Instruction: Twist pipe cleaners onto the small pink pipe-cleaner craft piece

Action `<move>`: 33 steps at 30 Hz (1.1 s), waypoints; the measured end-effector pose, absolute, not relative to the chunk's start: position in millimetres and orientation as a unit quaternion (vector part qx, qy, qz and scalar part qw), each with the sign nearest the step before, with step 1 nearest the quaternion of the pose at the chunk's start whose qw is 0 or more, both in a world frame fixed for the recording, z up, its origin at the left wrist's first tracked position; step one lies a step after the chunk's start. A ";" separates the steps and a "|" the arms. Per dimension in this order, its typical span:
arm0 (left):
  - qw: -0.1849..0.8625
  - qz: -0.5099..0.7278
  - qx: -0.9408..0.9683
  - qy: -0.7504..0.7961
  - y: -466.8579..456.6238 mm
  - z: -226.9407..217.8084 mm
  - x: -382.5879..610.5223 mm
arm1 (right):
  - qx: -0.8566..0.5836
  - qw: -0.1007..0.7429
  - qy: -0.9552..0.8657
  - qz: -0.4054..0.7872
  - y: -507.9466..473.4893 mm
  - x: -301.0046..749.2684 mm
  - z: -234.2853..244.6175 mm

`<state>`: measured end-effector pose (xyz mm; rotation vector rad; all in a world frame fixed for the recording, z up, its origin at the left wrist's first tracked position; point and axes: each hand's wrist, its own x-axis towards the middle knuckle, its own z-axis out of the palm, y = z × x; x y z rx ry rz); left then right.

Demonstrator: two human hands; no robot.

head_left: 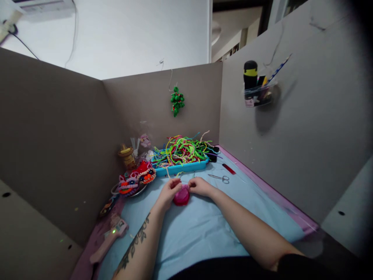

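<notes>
A rounded pink-and-red craft piece (pixel 182 196) sits between my hands, just above or on the blue cloth. My left hand (pixel 171 189) is closed at its upper left edge, fingers bent inward. From the other side, my right hand (pixel 200 186) pinches at its upper right edge. A thin light line seems to run between the fingertips, too fine to make out. Straight behind my hands is a blue tray (pixel 182 168) heaped with tangled, bright pipe cleaners (pixel 185 151). Small scissors (pixel 219 178) lie to the right of my right hand.
Left stand pipe-cleaner animal heads (pixel 128 186), a brown-gold jar (pixel 127 156) and a glue gun (pixel 109 239) with a green light. A red strip (pixel 229 168) and a black phone-like object (pixel 213 154) lie right. Grey panels enclose the table; a tool holder (pixel 258 95) hangs there.
</notes>
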<state>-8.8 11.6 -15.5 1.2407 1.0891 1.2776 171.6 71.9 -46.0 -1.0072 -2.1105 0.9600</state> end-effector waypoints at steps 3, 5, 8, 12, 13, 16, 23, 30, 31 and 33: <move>0.501 0.520 0.524 0.451 10.4 -13.9 -8.9 | -0.385 0.296 -0.796 0.361 71.7 171.2 -45.4; 0.504 0.528 0.511 0.454 11.1 -14.3 -9.0 | -0.386 0.293 -0.796 0.364 71.6 171.0 -45.2; 0.506 0.535 0.500 0.456 12.1 -14.7 -8.6 | -0.387 0.293 -0.795 0.364 71.5 170.8 -45.2; 0.496 0.534 0.507 0.460 11.4 -13.5 -7.7 | -0.388 0.291 -0.795 0.364 70.8 170.6 -44.3; 0.493 0.532 0.511 0.461 10.9 -13.1 -7.6 | -0.389 0.291 -0.795 0.363 70.5 170.5 -43.8; 0.475 0.522 0.535 0.464 9.5 -12.1 -7.7 | -0.389 0.293 -0.795 0.362 69.7 170.3 -42.5; 0.458 0.524 0.544 0.470 8.3 -12.1 -5.5 | -0.386 0.298 -0.788 0.376 68.5 169.6 -42.4; 0.459 0.520 0.540 0.477 7.4 -10.4 -3.3 | -0.385 0.297 -0.785 0.383 67.1 169.7 -41.0; 0.456 0.513 0.546 0.480 7.0 -10.1 -3.1 | -0.384 0.297 -0.786 0.384 67.1 169.7 -40.8; 0.441 0.495 0.572 0.483 6.5 -9.7 -2.7 | -0.384 0.293 -0.790 0.378 67.3 169.5 -40.6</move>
